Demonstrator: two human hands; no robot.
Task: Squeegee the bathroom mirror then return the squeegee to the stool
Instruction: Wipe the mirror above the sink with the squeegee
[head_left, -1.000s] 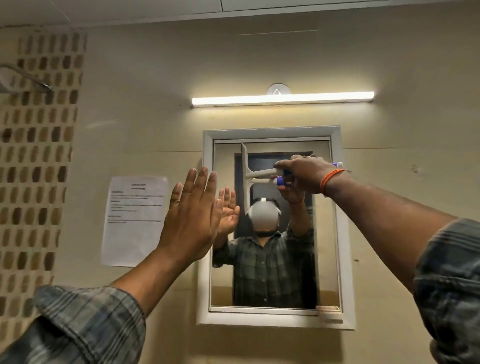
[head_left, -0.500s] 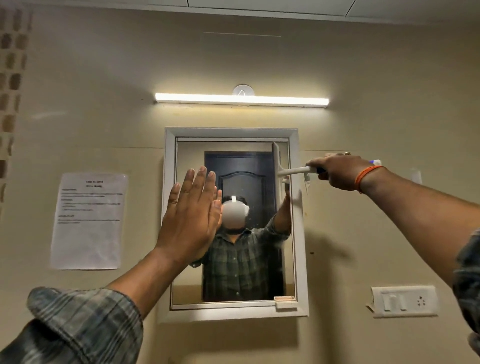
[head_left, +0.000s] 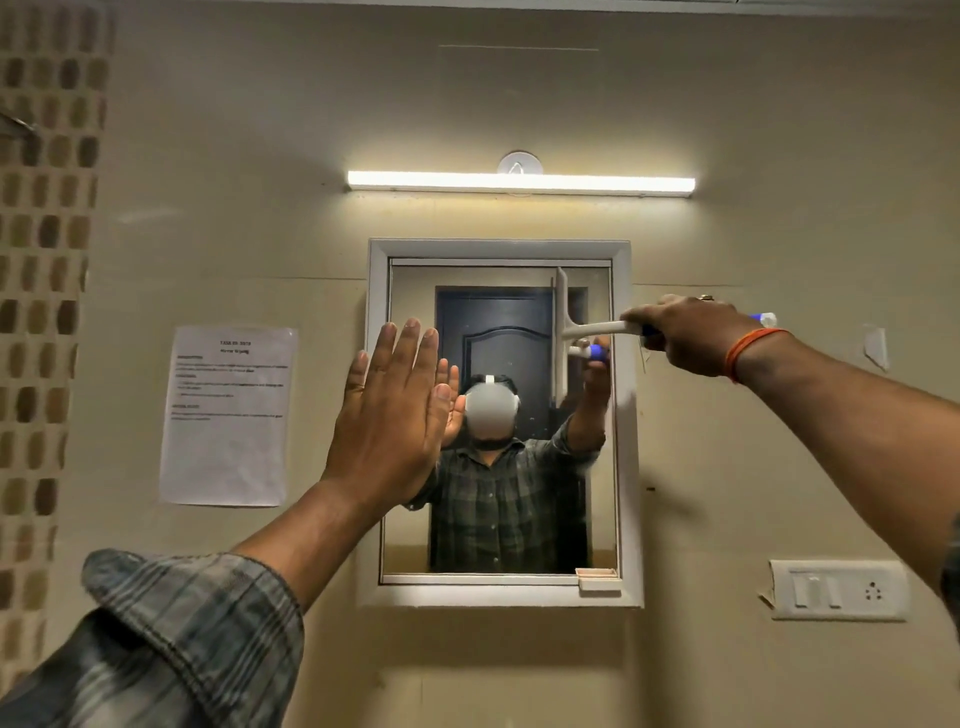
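paper notice (head_left: 228, 415) left of mirror (head_left: 498, 519)

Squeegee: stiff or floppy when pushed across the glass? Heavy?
The squeegee looks like thin white plastic held out one-handed by the right hand, so probably light. Its blade stands straight against the mirror, suggesting a stiff frame; edge flex unclear.

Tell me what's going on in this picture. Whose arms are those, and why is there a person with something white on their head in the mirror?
Those arms belong to one person, and the camera sits on their head, so you see what they see. The figure in the mirror is that same person's reflection; the white thing is what they wear on their head. Their right hand grips a squeegee, a wiper for glass, with its blade standing upright against the mirror's right side. Their left hand is open and flat at the mirror's left edge, holding nothing. A light glows above, and a paper notice hangs on the wall.
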